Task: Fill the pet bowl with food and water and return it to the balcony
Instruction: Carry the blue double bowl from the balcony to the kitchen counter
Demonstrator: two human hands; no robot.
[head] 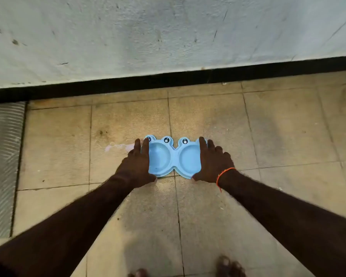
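Left hand [137, 166]: clasps the outer end of the pet bowl [173, 157], fingers along the rim | Pet bowl: flat on the floor tiles [208, 216] between your hands, both wells apparently empty | Right hand [213, 163]: clasps the opposite end | Risk: uneven lift tilts the bowl; shallow edge hold may slip.

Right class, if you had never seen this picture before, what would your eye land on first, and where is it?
The light blue double pet bowl with cartoon eyes stands out at the centre, on the tan tiled floor near the wall. The left hand and right hand grip its two ends, and both wells look empty. An orange thread circles the right wrist.
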